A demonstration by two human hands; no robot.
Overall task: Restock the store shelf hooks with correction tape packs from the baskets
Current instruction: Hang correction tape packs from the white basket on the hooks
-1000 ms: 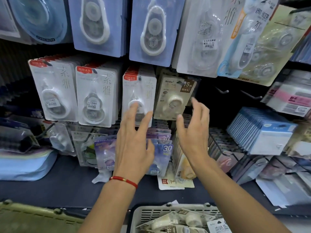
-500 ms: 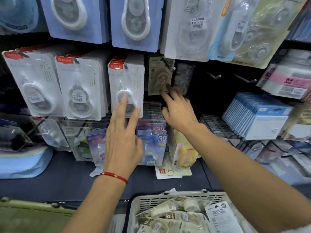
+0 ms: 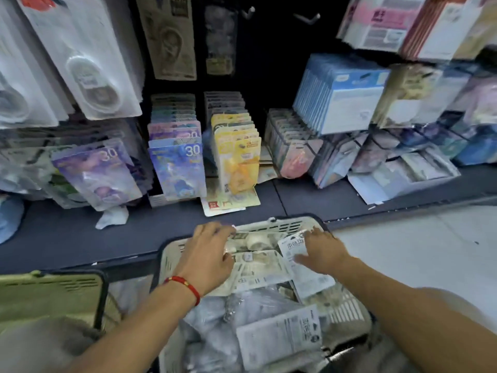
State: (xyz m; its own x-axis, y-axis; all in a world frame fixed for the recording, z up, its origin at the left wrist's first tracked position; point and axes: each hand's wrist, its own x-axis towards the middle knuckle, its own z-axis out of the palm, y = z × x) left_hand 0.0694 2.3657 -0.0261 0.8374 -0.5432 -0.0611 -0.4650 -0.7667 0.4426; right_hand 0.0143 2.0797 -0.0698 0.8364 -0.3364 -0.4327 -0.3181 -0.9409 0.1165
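Both hands down in the white basket (image 3: 347, 308) below the shelf (image 3: 67, 238). Left hand (image 3: 208, 258), red string bracelet (image 3: 185, 285) on the wrist, fingers curled over beige correction tape packs (image 3: 258, 265) at the basket's far end. Right hand (image 3: 321, 250) rests on a white printed pack (image 3: 291, 244) beside them; its grip is blurred. Green basket (image 3: 51, 294) left of the white one. Above, two bare hooks (image 3: 306, 18) between hanging packs; blue "30" packs (image 3: 177, 170) and yellow packs (image 3: 239, 157) stand on the shelf.

A dark blue shelf board (image 3: 309, 196) is seen beneath a black back panel (image 3: 271, 63), from which bare metal hooks (image 3: 306, 18) project. Pale floor (image 3: 419, 249) is visible at right; lighting is dim.
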